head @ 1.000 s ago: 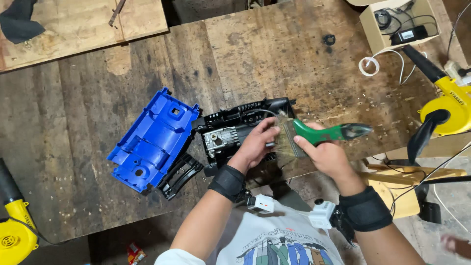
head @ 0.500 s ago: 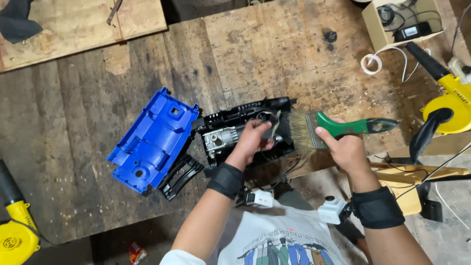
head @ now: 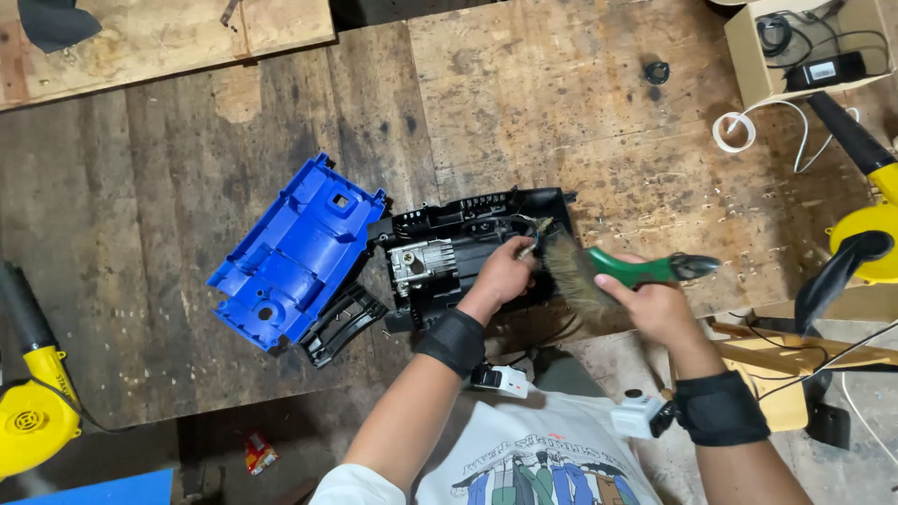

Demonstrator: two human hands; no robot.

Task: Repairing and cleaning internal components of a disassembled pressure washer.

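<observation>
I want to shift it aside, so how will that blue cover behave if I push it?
The blue cover is probably light and stiff: a hollow, ribbed shell. Lying flat on the rough table, it should slide, not roll or tip.

left hand (head: 502, 278) on black housing (head: 468, 252) | right hand (head: 655, 309) grips brush (head: 608, 273)

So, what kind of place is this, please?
Probably a repair workshop. A worn wooden workbench bears an opened black power tool with its blue housing removed; the right hand holds a green-handled brush, and yellow blowers lie nearby.
</observation>
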